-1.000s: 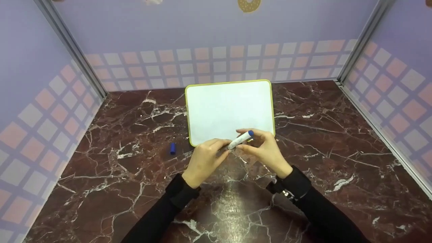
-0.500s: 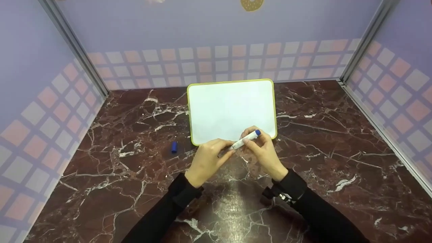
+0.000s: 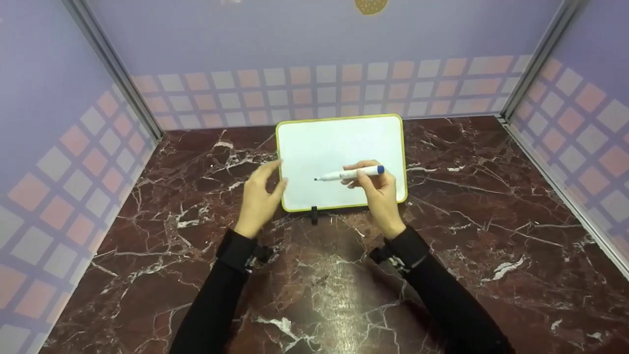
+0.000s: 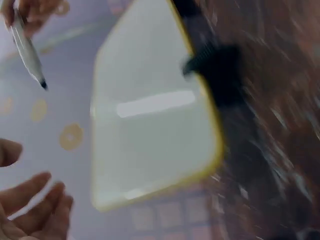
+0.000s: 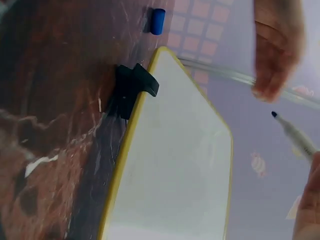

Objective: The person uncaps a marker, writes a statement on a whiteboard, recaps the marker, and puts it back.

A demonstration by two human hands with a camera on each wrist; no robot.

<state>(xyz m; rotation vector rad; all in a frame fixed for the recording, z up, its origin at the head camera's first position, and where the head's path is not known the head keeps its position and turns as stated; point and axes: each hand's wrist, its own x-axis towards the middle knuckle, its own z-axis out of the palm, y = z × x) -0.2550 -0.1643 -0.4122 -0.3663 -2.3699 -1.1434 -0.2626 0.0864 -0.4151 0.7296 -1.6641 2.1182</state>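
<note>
A white marker with a blue end (image 3: pixel 351 173) lies pinched between the thumb and fingers of my right hand (image 3: pixel 381 196). Its bare dark tip points left, over the front of the whiteboard. The yellow-edged whiteboard (image 3: pixel 319 142) leans back on a black holder (image 3: pixel 314 215) at its lower edge. Beside the board's left edge is my left hand (image 3: pixel 260 196), holding nothing, its thumb and fingers spread apart; whether it touches the edge I cannot tell. In the right wrist view the blue cap (image 5: pixel 157 21) lies on the table past the board, hidden in the head view by my left hand.
The dark red marbled table (image 3: pixel 172 275) spreads around the board. Behind it rises a lilac back wall (image 3: pixel 221 44) with pink and white squares, and similar panels with metal corner posts stand at both sides.
My left hand has let go of the marker's tip end and moved left to the board's edge. My right hand has raised the marker slightly and turned it nearly level, tip leftward.
</note>
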